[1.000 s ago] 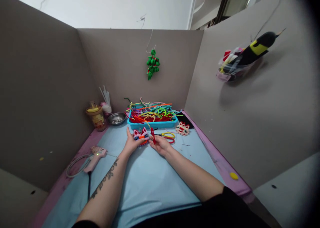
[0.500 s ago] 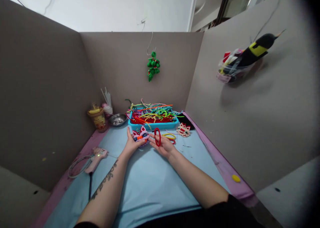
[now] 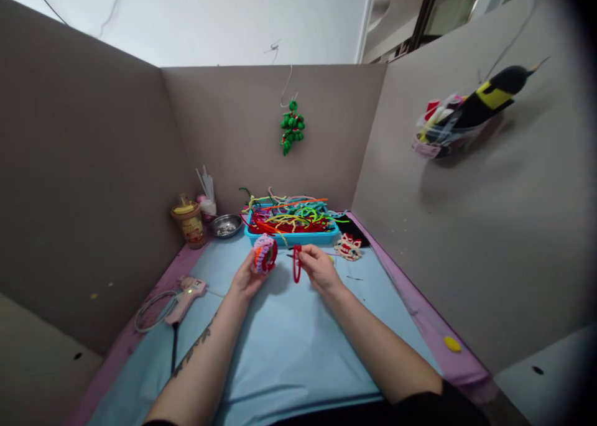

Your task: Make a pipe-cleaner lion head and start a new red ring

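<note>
My left hand [image 3: 249, 275] is closed around a purple, orange and red pipe-cleaner figure [image 3: 264, 254], held up above the table and turned so its side and back face me. Pinched in the fingers of my right hand [image 3: 319, 268] is a red pipe-cleaner loop [image 3: 297, 265], hanging upright a short way to the right of the figure. The two pieces are apart. A cream and red pipe-cleaner face [image 3: 348, 247] lies on the table beyond my right hand. Part of something yellow shows behind my right fingers, mostly hidden.
A blue tray [image 3: 305, 240] of colourful pipe cleaners stands at the back. To its left are a metal bowl [image 3: 226, 226] and a patterned cup [image 3: 191, 230]. A pink glue gun [image 3: 186, 300] with its cord lies at left. A yellow disc [image 3: 452, 344] rests at right.
The figure has been turned from its front to its side and back. My right hand has drawn away from it, now pinching the red loop at the fingertips.
</note>
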### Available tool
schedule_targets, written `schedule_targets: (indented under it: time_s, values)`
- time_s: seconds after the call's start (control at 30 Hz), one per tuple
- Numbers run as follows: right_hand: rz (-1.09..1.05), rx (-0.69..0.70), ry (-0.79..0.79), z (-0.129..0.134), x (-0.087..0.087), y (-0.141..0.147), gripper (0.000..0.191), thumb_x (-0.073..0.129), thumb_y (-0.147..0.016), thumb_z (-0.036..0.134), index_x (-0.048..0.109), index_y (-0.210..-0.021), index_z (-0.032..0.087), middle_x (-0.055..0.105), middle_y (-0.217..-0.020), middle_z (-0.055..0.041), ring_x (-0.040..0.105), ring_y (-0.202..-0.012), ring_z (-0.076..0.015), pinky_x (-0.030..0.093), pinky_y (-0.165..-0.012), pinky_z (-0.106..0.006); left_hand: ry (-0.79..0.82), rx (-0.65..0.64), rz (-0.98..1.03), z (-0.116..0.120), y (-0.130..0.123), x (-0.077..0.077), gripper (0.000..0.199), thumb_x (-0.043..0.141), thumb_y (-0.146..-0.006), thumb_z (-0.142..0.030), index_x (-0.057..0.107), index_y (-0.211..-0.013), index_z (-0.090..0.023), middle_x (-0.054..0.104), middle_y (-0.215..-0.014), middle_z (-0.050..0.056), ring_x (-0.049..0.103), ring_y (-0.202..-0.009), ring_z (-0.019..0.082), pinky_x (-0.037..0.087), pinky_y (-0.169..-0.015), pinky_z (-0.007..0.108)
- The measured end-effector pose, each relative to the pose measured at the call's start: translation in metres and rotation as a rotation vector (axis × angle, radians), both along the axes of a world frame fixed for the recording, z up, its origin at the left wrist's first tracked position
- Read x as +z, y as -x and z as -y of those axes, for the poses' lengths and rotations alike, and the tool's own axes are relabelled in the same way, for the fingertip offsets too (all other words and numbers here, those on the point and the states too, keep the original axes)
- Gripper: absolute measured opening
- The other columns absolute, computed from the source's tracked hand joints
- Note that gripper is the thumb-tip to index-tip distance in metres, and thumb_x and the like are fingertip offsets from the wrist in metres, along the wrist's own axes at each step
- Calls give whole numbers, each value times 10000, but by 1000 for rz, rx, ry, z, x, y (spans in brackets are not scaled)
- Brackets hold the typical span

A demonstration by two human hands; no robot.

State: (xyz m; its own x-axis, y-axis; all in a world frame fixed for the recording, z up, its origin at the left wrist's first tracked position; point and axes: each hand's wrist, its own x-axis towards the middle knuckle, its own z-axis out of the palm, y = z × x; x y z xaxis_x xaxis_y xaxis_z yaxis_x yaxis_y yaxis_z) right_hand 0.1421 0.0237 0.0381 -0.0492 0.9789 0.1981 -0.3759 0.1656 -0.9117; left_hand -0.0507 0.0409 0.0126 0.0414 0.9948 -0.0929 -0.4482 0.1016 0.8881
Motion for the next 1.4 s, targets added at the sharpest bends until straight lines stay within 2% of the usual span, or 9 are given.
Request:
schedule_targets:
  time_s: [0.07,0.13,0.37,0.47,0.6,0.7,0.93,1.23,1.4]
  values:
    - [166,-149,-96,1,-2,2,210,687,-688,376,599,-721,188,592,-653,4,537,-623,-136,460,-627,-268,-41,-58,89,4,1,4,612,477,-811,-607,438,-1312,-258,557,-1302,86,478,-1240,282,473,-947,486]
    - [282,-246,-168,3,-2,4,190,648,-725,369,603,-727,184,584,-662,-2,522,-626,-139,445,-622,-268,-65,-81,140,8,0,7,616,440,-803,-653,467,-1286,-272,558,-1303,69,448,-1265,287,455,-963,507]
    - [382,-374,-230,11,2,12,145,596,-761,311,603,-707,176,567,-682,-9,518,-634,-142,431,-616,-264,-36,-159,190,19,-10,11,629,420,-804,-662,432,-1312,-293,502,-1370,28,409,-1299,276,437,-989,481]
    - [414,-420,-280,15,7,16,135,581,-771,285,599,-687,181,563,-683,-9,518,-650,-142,430,-626,-261,-47,-181,140,24,-17,14,644,366,-816,-680,406,-1335,-301,465,-1402,11,396,-1309,270,445,-981,478]
    - [449,-448,-321,21,15,20,144,566,-775,252,588,-648,187,545,-664,-1,508,-636,-135,420,-611,-258,-89,-170,46,29,-24,18,659,339,-810,-705,393,-1350,-333,518,-1349,10,377,-1318,273,451,-957,511]
    - [465,-457,-330,23,18,21,150,563,-767,234,573,-623,190,537,-641,6,507,-625,-134,415,-608,-259,-92,-180,60,30,-26,17,645,353,-813,-696,406,-1345,-336,558,-1303,19,384,-1310,277,447,-953,525]
    - [488,-473,-275,18,10,23,148,558,-757,237,570,-617,189,571,-625,-1,520,-620,-143,415,-611,-263,-50,-221,118,30,-27,12,616,356,-822,-677,469,-1291,-295,543,-1320,24,397,-1295,299,435,-961,521]
    - [521,-499,-259,18,11,22,145,556,-749,228,563,-611,188,560,-589,10,493,-586,-136,398,-596,-260,-42,-204,27,36,-31,25,636,307,-810,-710,453,-1280,-306,552,-1292,45,389,-1289,315,425,-940,553]
    - [535,-523,-306,18,7,21,144,548,-766,220,559,-625,188,544,-608,14,494,-598,-131,397,-598,-252,6,-257,221,34,-28,21,581,271,-867,-636,448,-1292,-282,528,-1333,35,417,-1277,276,401,-992,495]
